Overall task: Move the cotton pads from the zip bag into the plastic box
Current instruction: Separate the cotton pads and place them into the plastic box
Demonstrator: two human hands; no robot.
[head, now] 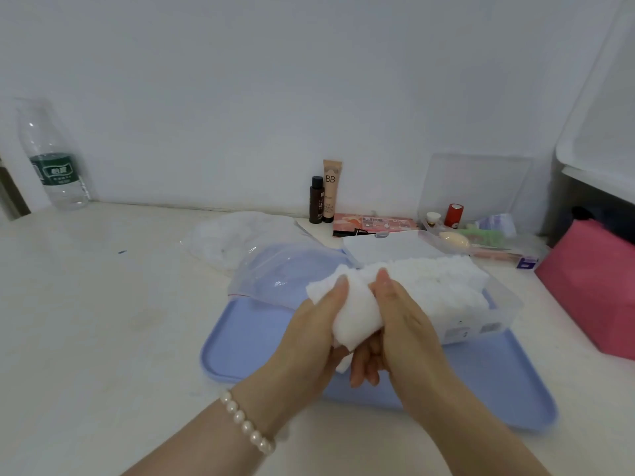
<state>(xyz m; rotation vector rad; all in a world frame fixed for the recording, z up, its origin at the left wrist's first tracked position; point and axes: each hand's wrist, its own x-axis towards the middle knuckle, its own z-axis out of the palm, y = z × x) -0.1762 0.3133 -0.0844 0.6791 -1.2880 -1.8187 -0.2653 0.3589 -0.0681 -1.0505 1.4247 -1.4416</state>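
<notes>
A stack of white cotton pads is squeezed between both hands above the blue tray. My left hand grips it from the left and my right hand grips it from the right, fingers curled beneath. Just right of the hands, the clear plastic box stands on the tray, filled with more white cotton pads. The clear zip bag lies flat and open-mouthed on the tray's far left part, looking empty.
Another clear bag with white contents lies behind the zip bag. Cosmetic bottles, a palette and a clear organiser line the wall. A pink box stands at right, a water bottle far left.
</notes>
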